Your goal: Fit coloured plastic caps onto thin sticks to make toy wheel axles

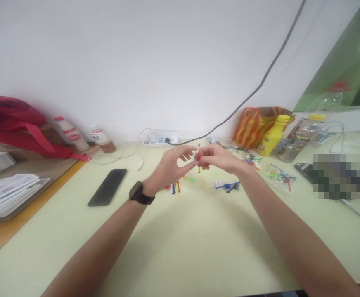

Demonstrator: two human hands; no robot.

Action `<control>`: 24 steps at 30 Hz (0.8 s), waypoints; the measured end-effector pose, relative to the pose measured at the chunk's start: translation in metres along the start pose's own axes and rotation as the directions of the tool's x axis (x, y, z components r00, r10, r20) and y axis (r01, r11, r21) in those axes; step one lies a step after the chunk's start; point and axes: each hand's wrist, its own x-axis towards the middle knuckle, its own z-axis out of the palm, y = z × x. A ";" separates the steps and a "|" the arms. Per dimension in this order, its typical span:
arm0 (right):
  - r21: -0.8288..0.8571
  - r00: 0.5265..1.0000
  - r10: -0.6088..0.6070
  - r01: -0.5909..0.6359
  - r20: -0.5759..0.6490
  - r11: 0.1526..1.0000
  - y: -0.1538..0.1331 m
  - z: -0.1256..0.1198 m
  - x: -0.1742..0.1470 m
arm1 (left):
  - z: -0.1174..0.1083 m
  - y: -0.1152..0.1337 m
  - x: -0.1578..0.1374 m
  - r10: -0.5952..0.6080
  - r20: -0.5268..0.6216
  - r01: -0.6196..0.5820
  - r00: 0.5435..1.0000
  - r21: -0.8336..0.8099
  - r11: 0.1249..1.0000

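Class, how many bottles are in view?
5. Left: red-capped white bottle, white-labelled brown-drink bottle. Right: yellow plastic bottle, yellow-capped clear bottle, red-capped clear bottle. Others may be hidden.

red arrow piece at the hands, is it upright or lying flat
Upright: the red arrow piece points straight up in the head view, its arrowhead at the top, pinched in the right hand.

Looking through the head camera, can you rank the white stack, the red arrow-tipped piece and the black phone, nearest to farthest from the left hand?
From the left hand:
1. Red arrow-tipped piece, right at its fingertips
2. Black phone, to its left
3. White stack, far left
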 end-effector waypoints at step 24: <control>0.173 0.998 -0.063 0.062 0.002 0.983 0.013 0.017 0.008 | 0.001 0.005 -0.001 -0.060 -0.005 0.060 0.998 -0.031 0.998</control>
